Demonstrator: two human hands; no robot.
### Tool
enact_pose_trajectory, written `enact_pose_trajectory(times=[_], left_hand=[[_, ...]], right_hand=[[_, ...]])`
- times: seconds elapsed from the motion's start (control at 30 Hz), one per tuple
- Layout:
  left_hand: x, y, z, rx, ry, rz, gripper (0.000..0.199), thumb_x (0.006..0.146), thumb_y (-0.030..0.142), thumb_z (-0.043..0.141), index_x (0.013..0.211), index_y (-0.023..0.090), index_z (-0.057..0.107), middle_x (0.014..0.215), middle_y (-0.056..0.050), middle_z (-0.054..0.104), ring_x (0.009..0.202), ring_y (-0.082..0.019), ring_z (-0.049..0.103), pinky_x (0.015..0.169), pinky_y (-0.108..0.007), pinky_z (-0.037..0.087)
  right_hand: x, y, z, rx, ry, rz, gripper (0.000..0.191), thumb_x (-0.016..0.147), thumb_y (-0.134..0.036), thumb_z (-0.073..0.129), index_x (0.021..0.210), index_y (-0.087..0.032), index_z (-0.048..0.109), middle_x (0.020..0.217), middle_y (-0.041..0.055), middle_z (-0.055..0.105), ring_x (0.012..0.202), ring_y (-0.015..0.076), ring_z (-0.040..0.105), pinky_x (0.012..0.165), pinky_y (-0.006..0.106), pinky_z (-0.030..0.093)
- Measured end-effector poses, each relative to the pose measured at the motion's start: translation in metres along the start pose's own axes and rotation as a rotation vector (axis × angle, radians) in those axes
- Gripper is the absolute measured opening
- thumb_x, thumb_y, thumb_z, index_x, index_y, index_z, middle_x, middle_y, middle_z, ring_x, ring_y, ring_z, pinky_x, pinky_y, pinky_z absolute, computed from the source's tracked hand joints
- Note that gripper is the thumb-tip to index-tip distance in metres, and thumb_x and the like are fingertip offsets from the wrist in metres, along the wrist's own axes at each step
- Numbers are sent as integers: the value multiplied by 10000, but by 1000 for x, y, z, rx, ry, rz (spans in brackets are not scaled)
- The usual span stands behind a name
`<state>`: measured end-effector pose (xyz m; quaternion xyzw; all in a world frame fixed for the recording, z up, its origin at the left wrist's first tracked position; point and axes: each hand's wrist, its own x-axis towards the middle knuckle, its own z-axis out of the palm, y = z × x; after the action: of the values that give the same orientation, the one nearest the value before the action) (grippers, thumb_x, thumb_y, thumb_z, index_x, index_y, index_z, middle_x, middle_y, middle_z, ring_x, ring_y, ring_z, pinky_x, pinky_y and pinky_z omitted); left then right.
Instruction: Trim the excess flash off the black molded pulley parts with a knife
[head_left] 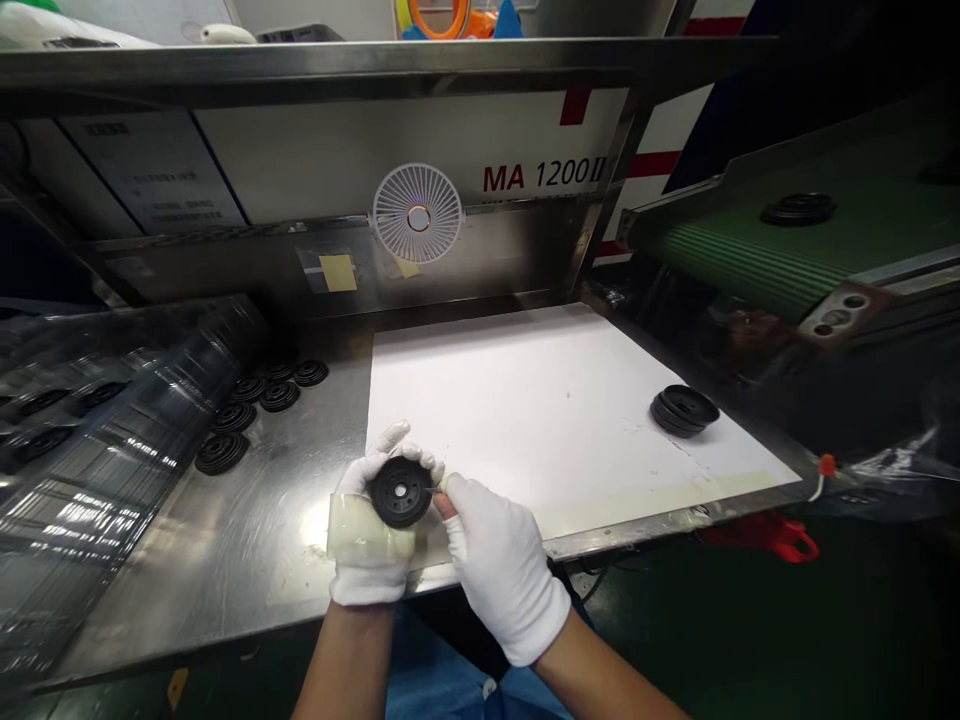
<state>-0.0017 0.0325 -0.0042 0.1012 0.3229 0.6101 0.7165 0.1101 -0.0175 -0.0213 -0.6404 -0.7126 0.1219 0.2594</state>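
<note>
The white-gloved left hand [358, 500] curls its fingers around a black, circular disc [391, 506]; the white-gloved right hand [501, 560] pinches a thin, indistinct piece [434, 490] at the disc's rim

A factory workshop, shown by the green ribbed conveyor belt [731, 250], the white machine panel lettered "MA 1200 II" [525, 130], and round black ribbed parts [279, 396] grouped on the shiny metal tabletop [281, 520].

Upper right of centre, the white panel [315, 150] bears the lettering "MA 1200 II" [544, 175], MA in red, a line beneath cut off; upper left, a sheet [150, 165] carries print too blurred to read.
</note>
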Motion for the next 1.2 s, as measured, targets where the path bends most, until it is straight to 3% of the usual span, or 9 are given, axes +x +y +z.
enact_pose_trajectory(times=[0.17, 0.4, 0.53, 0.67, 0.83, 1.03, 1.1, 1.2], left_hand=[[8, -4, -4, -41, 58, 20, 155, 732, 178, 637, 885, 161, 647, 692, -7, 585, 667, -131, 590, 675, -282, 525], [6, -6, 4, -91, 135, 164, 141, 734, 156, 640, 872, 184, 636, 696, 16, 581, 689, -108, 591, 764, -285, 523], [1, -1, 3, -19, 59, 28, 267, 742, 196, 593, 1000, 159, 645, 833, -73, 636, 837, -217, 626, 793, -401, 530], [3, 0, -5, -52, -6, -26, 223, 741, 176, 561, 942, 131, 648, 721, -49, 586, 693, -169, 589, 707, -364, 536], [8, -7, -9, -71, -4, 70, 143, 772, 150, 599, 910, 157, 638, 726, -10, 567, 706, -123, 572, 733, -300, 518], [7, -11, -4, -88, 91, 234, 174, 771, 149, 600, 940, 170, 634, 744, 3, 581, 735, -108, 577, 857, -345, 495], [6, -9, -6, -51, 78, 191, 218, 773, 175, 576, 981, 156, 636, 816, -38, 618, 820, -160, 602, 878, -408, 489], [6, -5, -11, -35, -17, -1, 258, 756, 201, 552, 988, 128, 637, 817, -76, 621, 821, -210, 609, 834, -451, 503]], right_hand=[[-3, -3, 2, 12, -12, 9, 166, 976, -271, 400, 904, -240, 546, 804, -18, 618, 672, 151, 538, 582, 279, 258], [-8, -16, 7, 70, -52, 6, 182, 960, -258, 408, 811, -227, 508, 745, -20, 595, 644, 147, 526, 564, 274, 239], [-6, -11, 4, 60, -32, -18, 211, 971, -271, 386, 809, -223, 513, 755, -8, 606, 656, 155, 526, 570, 277, 240], [-3, -4, 1, 58, -8, 1, 198, 980, -270, 387, 862, -219, 538, 801, 4, 623, 689, 156, 541, 588, 273, 251], [-5, -5, 5, 72, -13, 31, 152, 966, -247, 415, 864, -234, 526, 768, -21, 603, 668, 148, 534, 582, 276, 238], [-9, -15, 14, 94, -40, 19, 167, 954, -262, 424, 800, -237, 483, 728, -34, 569, 635, 152, 511, 570, 282, 227], [-9, -13, 14, 83, -35, 4, 179, 960, -272, 415, 796, -239, 479, 724, -31, 565, 647, 160, 513, 575, 288, 226], [-8, -6, 10, 82, -9, 2, 173, 961, -265, 416, 803, -241, 483, 732, -30, 570, 651, 161, 514, 579, 288, 229]])
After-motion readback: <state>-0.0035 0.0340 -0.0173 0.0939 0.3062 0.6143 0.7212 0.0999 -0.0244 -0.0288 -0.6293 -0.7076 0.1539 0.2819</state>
